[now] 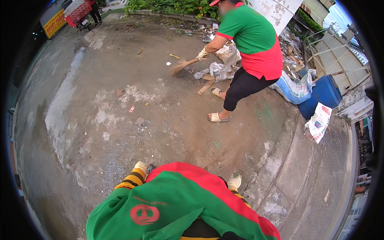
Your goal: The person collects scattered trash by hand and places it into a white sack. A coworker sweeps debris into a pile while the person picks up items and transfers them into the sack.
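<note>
My left hand (141, 166), in a pale glove, is low at the left of my green and red jacket (176, 196). A small dark thing (150, 169) lies right beside it; I cannot tell whether they touch. On the other side, my right hand (235, 181), also in a pale glove, hangs over the concrete past the jacket's red band. The fingers of both hands are too small and partly covered to read. Ahead, another person (252, 44) in a green and red shirt bends forward, a gloved hand gripping a straw broom (182, 66) whose bristles rest on the ground.
Crumpled plastic sheeting (222, 69) and a flat wooden piece (206, 87) lie beside that person. At the right are a blue barrel (322, 96), a blue and white sack (294, 88) and a white printed sack (319, 122). A loaded red cart (78, 14) stands far left.
</note>
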A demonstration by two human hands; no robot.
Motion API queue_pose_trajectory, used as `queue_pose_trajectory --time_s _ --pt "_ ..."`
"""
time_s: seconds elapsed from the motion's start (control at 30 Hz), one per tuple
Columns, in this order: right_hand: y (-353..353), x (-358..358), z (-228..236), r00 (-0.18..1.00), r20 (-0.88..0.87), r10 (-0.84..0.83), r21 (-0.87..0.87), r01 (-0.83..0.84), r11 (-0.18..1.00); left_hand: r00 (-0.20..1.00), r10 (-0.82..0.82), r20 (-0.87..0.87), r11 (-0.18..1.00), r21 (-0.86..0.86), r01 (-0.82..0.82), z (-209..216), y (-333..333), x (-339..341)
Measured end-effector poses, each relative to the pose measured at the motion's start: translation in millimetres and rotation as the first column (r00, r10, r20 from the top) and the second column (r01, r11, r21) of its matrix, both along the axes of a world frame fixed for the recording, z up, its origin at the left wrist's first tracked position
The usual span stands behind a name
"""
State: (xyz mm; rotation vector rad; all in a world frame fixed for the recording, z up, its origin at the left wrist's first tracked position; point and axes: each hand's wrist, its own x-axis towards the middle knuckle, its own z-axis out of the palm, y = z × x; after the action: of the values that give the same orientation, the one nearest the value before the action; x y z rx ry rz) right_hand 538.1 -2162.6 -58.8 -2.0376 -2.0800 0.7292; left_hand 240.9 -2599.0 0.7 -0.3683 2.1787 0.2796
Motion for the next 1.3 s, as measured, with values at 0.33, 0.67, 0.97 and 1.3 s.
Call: queue_pose_trajectory --time_s 0.33,0.67,0.97,1.3 --pt "-13.9 -1.6 14.1 0.999 0.034 -0.029 0.060 0.027 0.998 0.996 0.044 0.083 0.992 0.119 -0.053 -61.1 -19.2 -13.9" --pt "-12.5 1.1 -12.1 0.992 -0.101 -0.071 0.084 0.080 0.993 0.995 -0.098 0.019 0.990 0.104 0.095 -29.3 -5.3 -16.1" --pt "-20.2 -38.9 103.3 0.871 0.491 0.006 -0.332 0.181 0.926 0.970 -0.235 0.065 0.971 0.062 0.231 -61.3 -32.1 -20.7" --pt "20.3 16.0 84.7 0.894 0.395 -0.213 -0.549 0.415 0.725 0.900 -0.427 0.091 0.895 -0.101 0.435 -65.6 5.1 -41.7"
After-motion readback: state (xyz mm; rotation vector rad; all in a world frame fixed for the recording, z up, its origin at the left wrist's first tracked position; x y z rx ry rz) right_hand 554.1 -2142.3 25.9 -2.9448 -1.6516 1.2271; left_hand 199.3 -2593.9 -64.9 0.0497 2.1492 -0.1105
